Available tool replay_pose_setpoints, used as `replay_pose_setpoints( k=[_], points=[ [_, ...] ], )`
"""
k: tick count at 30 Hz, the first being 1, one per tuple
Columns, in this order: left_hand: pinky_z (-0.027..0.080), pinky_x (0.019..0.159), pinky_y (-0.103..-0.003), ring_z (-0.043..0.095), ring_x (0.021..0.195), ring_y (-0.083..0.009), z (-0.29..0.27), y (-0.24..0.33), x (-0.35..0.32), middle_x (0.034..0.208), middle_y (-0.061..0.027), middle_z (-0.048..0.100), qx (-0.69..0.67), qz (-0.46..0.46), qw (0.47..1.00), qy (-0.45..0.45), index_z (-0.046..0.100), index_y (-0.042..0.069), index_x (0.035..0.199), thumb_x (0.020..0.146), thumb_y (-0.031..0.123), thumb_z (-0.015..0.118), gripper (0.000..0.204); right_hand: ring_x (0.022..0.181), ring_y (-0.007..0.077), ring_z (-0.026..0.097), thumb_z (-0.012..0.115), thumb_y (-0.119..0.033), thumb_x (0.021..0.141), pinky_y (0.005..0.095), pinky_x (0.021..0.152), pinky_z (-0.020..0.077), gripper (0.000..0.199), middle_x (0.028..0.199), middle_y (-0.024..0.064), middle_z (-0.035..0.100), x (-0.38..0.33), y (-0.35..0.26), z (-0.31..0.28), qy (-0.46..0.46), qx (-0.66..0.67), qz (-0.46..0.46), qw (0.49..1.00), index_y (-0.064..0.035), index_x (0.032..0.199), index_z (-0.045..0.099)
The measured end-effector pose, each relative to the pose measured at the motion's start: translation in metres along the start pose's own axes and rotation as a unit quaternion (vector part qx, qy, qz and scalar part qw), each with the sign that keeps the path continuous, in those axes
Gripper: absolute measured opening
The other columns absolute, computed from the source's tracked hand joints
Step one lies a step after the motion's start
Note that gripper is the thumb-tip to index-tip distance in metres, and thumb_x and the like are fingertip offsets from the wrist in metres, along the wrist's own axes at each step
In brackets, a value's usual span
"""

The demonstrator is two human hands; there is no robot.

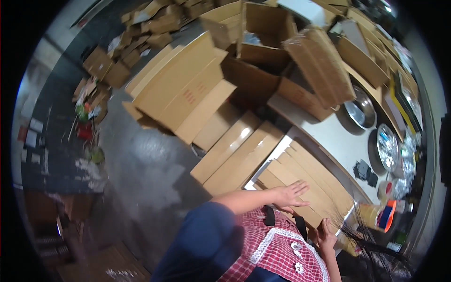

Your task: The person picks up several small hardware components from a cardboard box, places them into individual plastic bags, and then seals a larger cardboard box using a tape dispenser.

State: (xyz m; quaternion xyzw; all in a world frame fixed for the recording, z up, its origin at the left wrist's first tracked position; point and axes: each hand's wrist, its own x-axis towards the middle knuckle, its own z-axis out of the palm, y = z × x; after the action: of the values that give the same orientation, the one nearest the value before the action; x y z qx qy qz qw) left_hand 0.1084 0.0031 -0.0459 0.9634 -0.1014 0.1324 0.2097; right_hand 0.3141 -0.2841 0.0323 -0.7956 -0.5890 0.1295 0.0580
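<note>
Lying on the floor at the left are flattened cardboard boxes (185, 89), some leaning against the bench (329, 136). Nearer, the left hand (292, 195) rests flat, fingers spread and unclenched, on a stack of folded cardboard sheets (310, 176) at the bench's near end. Just right, the right hand (326, 237) grips the stack's near edge. Beyond stand metal bowls (361, 110).

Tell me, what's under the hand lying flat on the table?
The left hand lies flat on a stack of flattened cardboard sheets on the white table. What lies beneath the stack is covered.
</note>
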Motion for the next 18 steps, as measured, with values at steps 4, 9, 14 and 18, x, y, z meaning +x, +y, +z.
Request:
replay_pose_setpoints(
  k=[4, 9, 14, 18],
  points=[
    [0.012, 0.118, -0.065, 0.017, 0.143, -0.0589, 0.018, -0.002, -0.001, 0.151, -0.0442, 0.019, -0.066, -0.053, 0.996, 0.031, 0.043, 0.021, 0.148, 0.082, 0.058, 0.067, 0.079, 0.126, 0.0379, 0.055, 0.063, -0.017, 0.093, 0.0414, 0.093, 0.0516, 0.053, 0.141, 0.025, 0.051, 0.011, 0.013, -0.013, -0.096, 0.044, 0.047, 0.993, -0.0075, 0.143, 0.049],
    [0.018, 0.119, -0.06, 0.013, 0.146, -0.0546, 0.018, 0.006, 0.005, 0.155, -0.0359, 0.02, -0.117, -0.056, 0.989, 0.072, 0.052, 0.028, 0.143, 0.076, 0.049, 0.077, 0.075, 0.116, 0.0409, 0.06, 0.061, -0.015, 0.092, 0.0399, 0.088, 0.0538, 0.042, 0.131, 0.0264, 0.058, 0.021, 0.017, -0.02, -0.081, -0.014, -0.048, 0.995, -0.003, 0.132, 0.059],
    [0.013, 0.119, -0.061, 0.007, 0.147, -0.0558, 0.024, 0.002, 0.01, 0.157, -0.0377, 0.012, -0.099, -0.056, 0.993, 0.034, 0.053, 0.03, 0.142, 0.074, 0.05, 0.078, 0.075, 0.113, 0.0411, 0.061, 0.061, -0.016, 0.092, 0.041, 0.087, 0.0536, 0.039, 0.127, 0.0261, 0.059, 0.101, -0.039, -0.021, -0.123, -0.033, -0.109, 0.986, -0.003, 0.129, 0.06],
    [0.011, 0.117, -0.067, 0.01, 0.145, -0.0572, 0.116, -0.033, 0.042, 0.155, -0.0396, 0.016, -0.064, 0.032, 0.978, 0.198, 0.05, 0.033, 0.142, 0.078, 0.069, 0.061, 0.074, 0.11, 0.0413, 0.061, 0.061, -0.018, 0.092, 0.0419, 0.086, 0.0534, 0.037, 0.123, 0.0259, 0.06, 0.151, -0.094, -0.013, -0.124, -0.055, -0.155, 0.979, -0.0031, 0.126, 0.061]
  ],
)
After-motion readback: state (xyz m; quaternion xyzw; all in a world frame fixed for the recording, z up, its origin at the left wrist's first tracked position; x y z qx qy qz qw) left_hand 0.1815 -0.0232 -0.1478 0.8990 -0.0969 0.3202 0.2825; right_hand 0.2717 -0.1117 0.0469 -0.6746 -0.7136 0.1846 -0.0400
